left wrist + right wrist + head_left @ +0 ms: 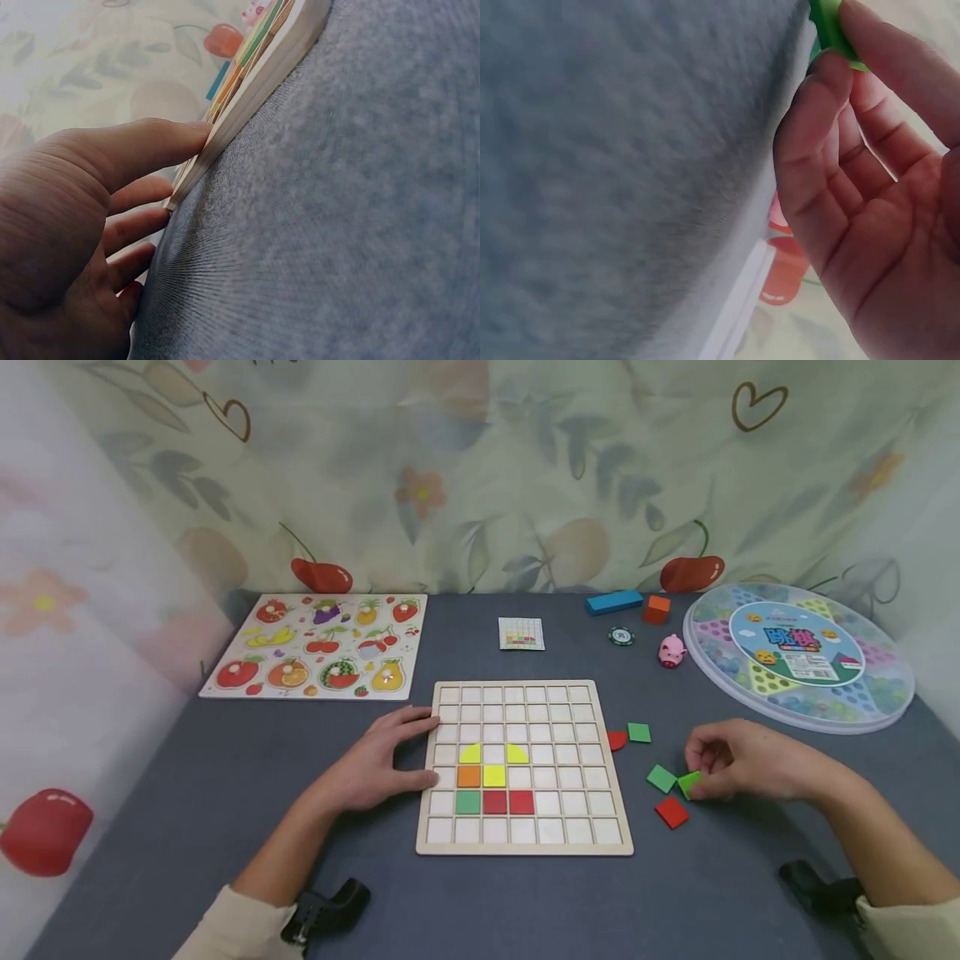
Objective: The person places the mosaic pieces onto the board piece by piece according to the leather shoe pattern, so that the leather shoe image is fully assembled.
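the right hand (742, 760) pinches a bright green square tile (688, 784) between thumb and fingers, a fingertip hold that seems suited to so thin a piece; whether the tile is off the table cannot be told. the left hand (378, 760) grasps nothing: its extended thumb and fingers rest against the left edge of a pale wooden gridded board (525, 850), probably to steady it.

just left of the pinched tile lies a green square tile (662, 778), with a red square tile (672, 812) nearer and a second green square (639, 732) farther off. a red curved piece (617, 741) sits at the board's right edge. this side likely suits the right hand's reach.

on the board, yellow rounded tiles (470, 753) stand in separate cells, beyond coloured squares (495, 802). past the far edge, a small white printed card (521, 634) faces up, perhaps for easy viewing.
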Tool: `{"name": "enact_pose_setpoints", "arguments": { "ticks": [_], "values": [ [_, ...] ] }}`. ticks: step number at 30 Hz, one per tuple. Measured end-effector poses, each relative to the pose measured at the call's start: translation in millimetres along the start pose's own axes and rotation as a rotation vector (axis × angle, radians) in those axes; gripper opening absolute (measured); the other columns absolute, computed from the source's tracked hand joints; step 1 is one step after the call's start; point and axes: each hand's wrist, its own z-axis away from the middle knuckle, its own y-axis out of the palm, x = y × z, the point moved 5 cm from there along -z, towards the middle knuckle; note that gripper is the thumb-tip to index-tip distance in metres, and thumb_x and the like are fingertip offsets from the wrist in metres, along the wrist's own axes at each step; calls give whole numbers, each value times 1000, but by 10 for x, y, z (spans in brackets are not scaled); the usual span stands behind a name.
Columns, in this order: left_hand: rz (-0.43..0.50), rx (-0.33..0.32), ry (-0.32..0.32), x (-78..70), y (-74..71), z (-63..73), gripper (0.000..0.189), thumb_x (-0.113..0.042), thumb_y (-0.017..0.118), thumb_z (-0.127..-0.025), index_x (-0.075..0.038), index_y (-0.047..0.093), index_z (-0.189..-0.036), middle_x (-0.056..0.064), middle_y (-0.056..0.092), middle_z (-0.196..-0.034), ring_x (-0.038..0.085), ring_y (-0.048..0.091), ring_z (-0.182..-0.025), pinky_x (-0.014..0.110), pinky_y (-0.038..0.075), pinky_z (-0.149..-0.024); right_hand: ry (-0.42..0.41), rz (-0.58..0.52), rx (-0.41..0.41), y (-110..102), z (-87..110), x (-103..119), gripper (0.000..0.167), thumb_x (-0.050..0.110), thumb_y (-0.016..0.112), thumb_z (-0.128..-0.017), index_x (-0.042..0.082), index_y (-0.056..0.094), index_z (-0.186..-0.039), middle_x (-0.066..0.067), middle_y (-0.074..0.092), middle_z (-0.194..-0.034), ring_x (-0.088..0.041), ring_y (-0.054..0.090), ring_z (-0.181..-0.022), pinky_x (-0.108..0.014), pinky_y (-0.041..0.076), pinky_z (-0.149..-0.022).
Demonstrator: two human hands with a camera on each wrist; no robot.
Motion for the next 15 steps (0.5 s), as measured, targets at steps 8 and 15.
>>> {"name": "enact_pose_setpoints", "arguments": {
  "ticks": [8,15],
  "values": [
    [5,0,3,-8,-8,9,76,-35,79,-90,-10,48,-155,15,34,-165,42,22,-154,68,31,-116,-25,-100,23,-30,-63,161,24,22,74,-95,7,68,-114,-8,64,-85,-21,64,-74,-30,55,-67],
    [0,2,11,-3,-9,4,76,-36,79,-90,-9,48,-155,16,35,-165,42,23,-154,67,33,-115,-70,-140,56,105,-269,488,29,23,72,-98,7,69,-122,-11,66,-89,-24,68,-78,-33,59,-72]
  ]
}}
